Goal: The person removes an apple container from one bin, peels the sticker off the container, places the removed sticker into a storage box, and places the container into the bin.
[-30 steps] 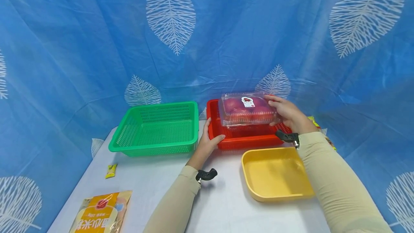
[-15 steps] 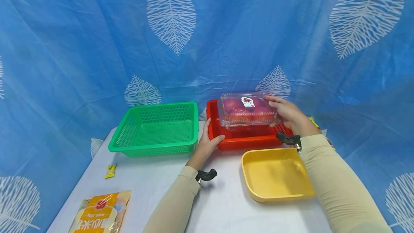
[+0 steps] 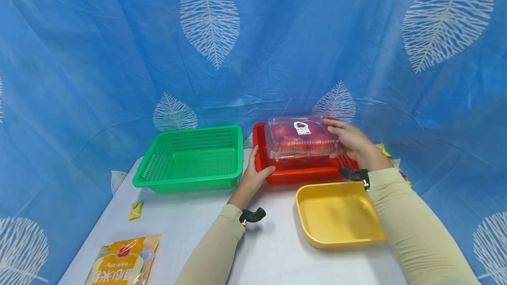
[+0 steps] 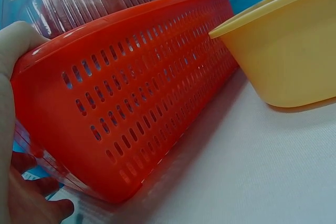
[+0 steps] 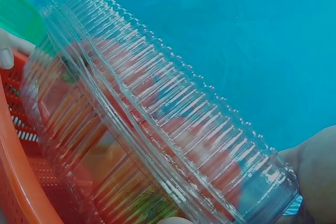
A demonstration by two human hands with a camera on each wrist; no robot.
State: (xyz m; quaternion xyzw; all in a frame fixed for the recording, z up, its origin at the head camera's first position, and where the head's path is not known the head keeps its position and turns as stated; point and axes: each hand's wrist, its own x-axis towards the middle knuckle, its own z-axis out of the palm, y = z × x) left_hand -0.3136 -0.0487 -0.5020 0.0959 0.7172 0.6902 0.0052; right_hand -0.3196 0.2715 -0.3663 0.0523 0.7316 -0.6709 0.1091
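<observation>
Fruit clamshell (image 3: 303, 140) dips slightly, your right hand (image 3: 352, 142) gripping it, your left hand (image 3: 253, 175) grasping the red basket (image 3: 306, 175) near the tabletop (image 3: 277, 245)'s far edge.

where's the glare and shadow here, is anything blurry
Right wrist: bright glare streaks across the clear box; left wrist: soft shadow beside the red basket on the white cloth; head: faint darker patch inside the yellow tub, label print too fuzzy to read.

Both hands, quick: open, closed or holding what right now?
Left hand: holding the red basket at its left end.
Right hand: holding the clear plastic box at its right end.
</observation>
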